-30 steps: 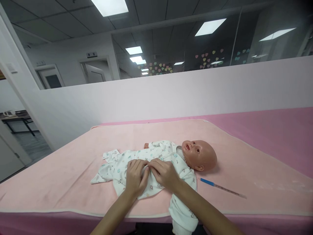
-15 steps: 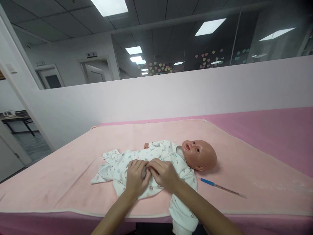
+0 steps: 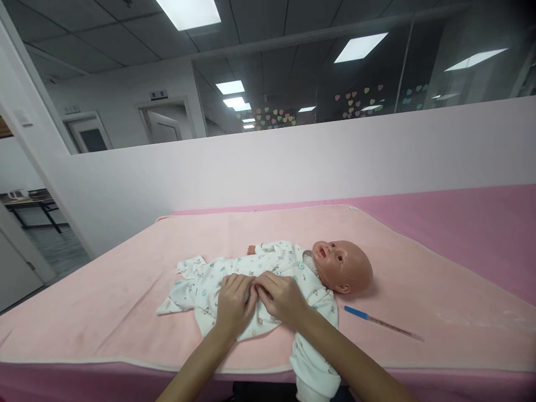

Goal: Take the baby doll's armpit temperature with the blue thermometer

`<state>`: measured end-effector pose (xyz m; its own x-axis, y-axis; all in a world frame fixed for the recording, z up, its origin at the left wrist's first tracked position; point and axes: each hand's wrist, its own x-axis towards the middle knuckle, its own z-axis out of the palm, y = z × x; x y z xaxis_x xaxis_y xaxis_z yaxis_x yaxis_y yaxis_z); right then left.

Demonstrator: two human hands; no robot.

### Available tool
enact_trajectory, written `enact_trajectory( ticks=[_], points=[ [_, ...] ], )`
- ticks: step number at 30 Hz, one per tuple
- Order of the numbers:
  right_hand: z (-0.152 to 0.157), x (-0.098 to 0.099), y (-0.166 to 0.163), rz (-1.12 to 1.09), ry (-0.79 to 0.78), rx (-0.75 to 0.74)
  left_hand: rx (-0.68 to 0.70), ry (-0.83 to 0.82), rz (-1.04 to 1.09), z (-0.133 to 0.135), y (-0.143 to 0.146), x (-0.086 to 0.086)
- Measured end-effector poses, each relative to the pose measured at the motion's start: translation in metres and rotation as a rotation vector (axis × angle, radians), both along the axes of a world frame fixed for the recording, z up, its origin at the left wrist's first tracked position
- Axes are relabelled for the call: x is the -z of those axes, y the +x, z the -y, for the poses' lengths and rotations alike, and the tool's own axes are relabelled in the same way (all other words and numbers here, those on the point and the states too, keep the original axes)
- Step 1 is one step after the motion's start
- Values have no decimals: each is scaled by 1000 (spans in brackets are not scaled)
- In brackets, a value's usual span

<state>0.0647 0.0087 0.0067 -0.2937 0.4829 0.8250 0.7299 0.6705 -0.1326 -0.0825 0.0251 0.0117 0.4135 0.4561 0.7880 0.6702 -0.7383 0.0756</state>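
Note:
A baby doll (image 3: 345, 265) lies on its back, its head to the right and its mouth open. It wears a white printed romper (image 3: 209, 285), one sleeve of which hangs over the table's front edge. At the front of the romper, over the belly, my left hand (image 3: 235, 301) and my right hand (image 3: 281, 296) meet with fingertips pinched together on the cloth. Whatever lies between the fingertips, perhaps a fastening, is hidden by them. A light blue button (image 3: 301, 266) shows near the doll's neck.
Under the doll spreads a peach blanket (image 3: 104, 312) on a pink table cover (image 3: 481, 234). To the right of the doll's head lies a thin thermometer-like stick (image 3: 383, 322) with a blue end. A white wall (image 3: 293, 162) with glass above stands behind.
My left thumb has moved closer to the fingers of my right hand. The doll, the romper and the stick stay where they were; the view has shifted very slightly.

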Motion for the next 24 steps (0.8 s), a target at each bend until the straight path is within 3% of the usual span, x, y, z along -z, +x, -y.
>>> enact_trajectory(
  ticks=[24],
  points=[
    [1,-1,0,-39,-58,52,12,-48,-24,-1,-2,1]
  ],
)
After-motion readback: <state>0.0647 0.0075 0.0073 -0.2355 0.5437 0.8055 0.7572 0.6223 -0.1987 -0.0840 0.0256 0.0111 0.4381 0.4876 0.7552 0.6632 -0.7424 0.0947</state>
